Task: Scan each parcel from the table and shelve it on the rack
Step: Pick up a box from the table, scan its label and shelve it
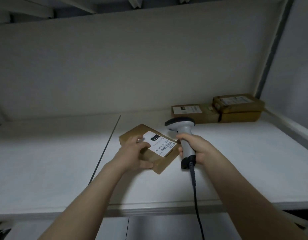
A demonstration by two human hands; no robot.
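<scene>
Head view shows a small flat brown parcel (164, 163) just left of the scanner (184, 130). The left hand (132, 154) grips the parcel, with the thumb on its near side and the fingers on top. The right hand (198, 148) is wrapped tight round the scanner's handle.

I think the parcel is light, because one hand can hold it. It looks like stiff, dry card, so it should not bend or slip much. The long sides look like good places to hold, away from the bar code. Some fingers cover a corner of the white label (160, 144).

I cannot tell if the parcel rests on the white surface (236, 161) or sits a bit above it. I also cannot tell if that surface is the table or a rack shelf. The small print is blurry. The black cable (194, 187) runs out of the picture. More parcels (236, 104) lie behind the scanner, dim and hard to read.
</scene>
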